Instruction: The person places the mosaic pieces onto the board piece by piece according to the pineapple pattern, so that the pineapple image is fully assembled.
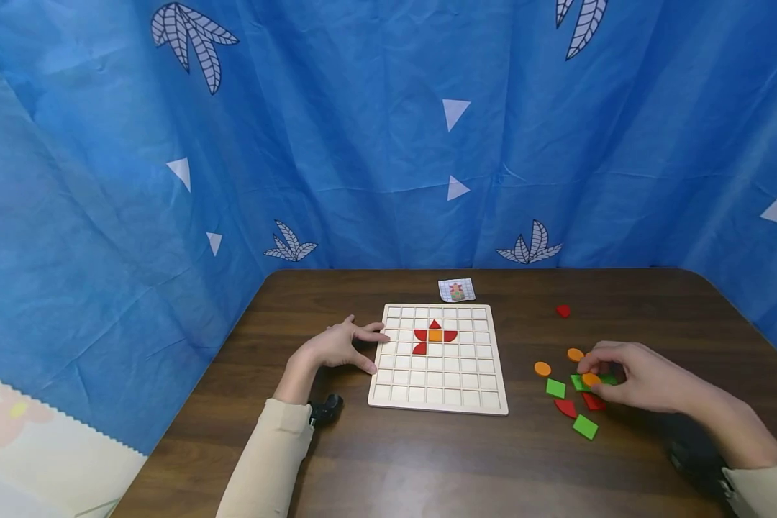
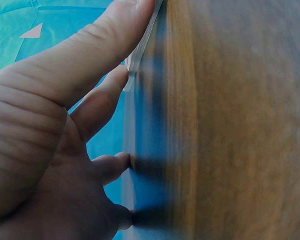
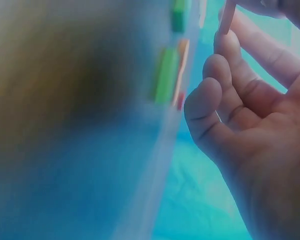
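A white gridded board (image 1: 462, 396) lies on the table. On it, a red triangle and several red rounded pieces (image 1: 450, 336) surround an orange square (image 1: 435, 335). My left hand (image 1: 340, 345) spreads at the board's left edge, index finger on the rim and thumb against the side. Over the loose pieces on the right, my right hand (image 1: 641, 374) pinches an orange disc (image 1: 591, 379) between thumb and fingers; the right wrist view shows the disc (image 3: 229, 19) edge-on. Partly hidden under that hand are a green piece (image 1: 580, 383) and a red piece (image 1: 593, 401).
Two orange discs (image 1: 542, 369), green squares (image 1: 555, 388) and a red quarter-round (image 1: 565, 408) lie near the right hand. A red piece (image 1: 562, 311) lies farther back. Behind the board is a small picture card (image 1: 456, 290). A blue curtain (image 1: 388, 144) hangs beyond the table.
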The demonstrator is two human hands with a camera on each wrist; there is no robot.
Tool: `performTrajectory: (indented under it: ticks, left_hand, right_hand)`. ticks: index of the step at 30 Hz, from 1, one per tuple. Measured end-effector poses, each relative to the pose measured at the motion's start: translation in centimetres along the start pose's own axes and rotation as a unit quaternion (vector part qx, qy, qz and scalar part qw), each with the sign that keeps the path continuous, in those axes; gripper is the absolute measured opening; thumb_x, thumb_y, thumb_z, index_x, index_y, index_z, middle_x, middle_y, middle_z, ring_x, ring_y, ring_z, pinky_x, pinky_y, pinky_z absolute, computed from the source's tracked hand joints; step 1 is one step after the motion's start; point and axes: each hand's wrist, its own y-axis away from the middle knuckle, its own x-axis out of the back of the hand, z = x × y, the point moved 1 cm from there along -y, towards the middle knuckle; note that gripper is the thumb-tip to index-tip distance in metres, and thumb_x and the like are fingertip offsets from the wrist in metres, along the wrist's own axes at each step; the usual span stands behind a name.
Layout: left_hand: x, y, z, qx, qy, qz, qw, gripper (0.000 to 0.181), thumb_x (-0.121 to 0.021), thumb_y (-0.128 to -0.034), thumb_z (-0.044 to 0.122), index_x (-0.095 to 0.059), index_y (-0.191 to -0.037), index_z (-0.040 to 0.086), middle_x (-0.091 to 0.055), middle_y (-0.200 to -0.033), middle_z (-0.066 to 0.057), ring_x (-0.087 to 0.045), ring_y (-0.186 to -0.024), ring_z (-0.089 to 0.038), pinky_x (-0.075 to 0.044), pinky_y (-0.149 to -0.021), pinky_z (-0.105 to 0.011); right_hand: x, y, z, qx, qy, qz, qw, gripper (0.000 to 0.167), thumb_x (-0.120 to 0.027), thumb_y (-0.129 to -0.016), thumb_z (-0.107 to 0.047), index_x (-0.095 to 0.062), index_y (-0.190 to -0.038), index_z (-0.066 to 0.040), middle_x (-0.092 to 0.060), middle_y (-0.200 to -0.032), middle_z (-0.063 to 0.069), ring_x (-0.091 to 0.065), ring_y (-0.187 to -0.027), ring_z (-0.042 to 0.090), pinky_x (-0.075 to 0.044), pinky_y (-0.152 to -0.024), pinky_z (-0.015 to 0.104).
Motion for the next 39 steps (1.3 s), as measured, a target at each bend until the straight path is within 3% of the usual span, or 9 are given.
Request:
performTrajectory:
  ticks: [4, 14, 26, 33, 39]
  left_hand:
    - [0.0, 0.1, -0.1, 0.003, -0.003, 0.0, 1.0, 0.062, -0.09, -0.076, 0.04, -0.067, -0.133, 0.047, -0.042, -0.162, 0.015, 0.001, -0.162, -0.037, -0.01, -0.119, -0.078]
    - [0.2, 0.2, -0.1, 0.004, -0.004, 0.002, 1.0, 0.062, -0.091, -0.0755, 0.04, -0.067, -0.132, 0.048, -0.043, -0.161, 0.015, 0.0, -0.162, -0.036, -0.011, -0.12, -0.076]
    - [0.0, -0.1, -0.1, -0.003, -0.011, 0.001, 0.9999, 0.062, -0.09, -0.0762, 0.04, -0.067, -0.133, 0.049, -0.042, -0.161, 0.016, -0.001, -0.162, -0.035, -0.009, -0.121, -0.075]
    - [-0.1, -0.2, 0.4, -0.017, -0.012, -0.005, 0.9998, 0.062, -0.09, -0.077, 0.039, -0.067, -0.134, 0.044, -0.042, -0.163, 0.012, 0.0, -0.162, -0.039, -0.006, -0.121, -0.075]
    - [0.0, 0.0, 0.0, -0.003, -0.016, 0.002, 0.9999, 0.062, -0.09, -0.0766, 0.04, -0.067, -0.133, 0.047, -0.042, -0.162, 0.015, -0.001, -0.162, -0.036, -0.009, -0.121, -0.075]
  right_hand:
    - [-0.2, -2.2, -1.4, -0.02, -0.016, -0.03, 0.9992, 0.027, -0.086, -0.082, -0.016, -0.074, -0.106, -0.019, -0.064, -0.096, -0.012, -0.05, -0.073, 0.002, -0.046, -0.059, 0.019]
    - [-1.3, -7.3, -4.3, 0.002, -0.01, -0.05, 0.9987, 0.018, -0.082, -0.086, -0.016, -0.076, -0.103, -0.021, -0.066, -0.097, -0.012, -0.058, -0.085, 0.011, -0.052, -0.065, 0.021]
    - [-2.8, -11.3, -6.7, -0.018, -0.011, -0.037, 0.9991, 0.02, -0.083, -0.085, -0.013, -0.077, -0.103, -0.014, -0.067, -0.096, -0.006, -0.056, -0.082, 0.014, -0.05, -0.063, 0.022]
    - [-3.8, -13.5, -8.3, -0.024, -0.013, -0.039, 0.9989, 0.023, -0.083, -0.084, -0.015, -0.078, -0.106, -0.013, -0.07, -0.097, -0.006, -0.058, -0.089, 0.019, -0.053, -0.072, 0.026]
    - [-5.3, -15.9, -10.1, -0.036, -0.021, -0.051, 0.9978, 0.022, -0.081, -0.085, -0.015, -0.078, -0.107, -0.013, -0.072, -0.1, -0.006, -0.059, -0.094, 0.019, -0.053, -0.082, 0.033]
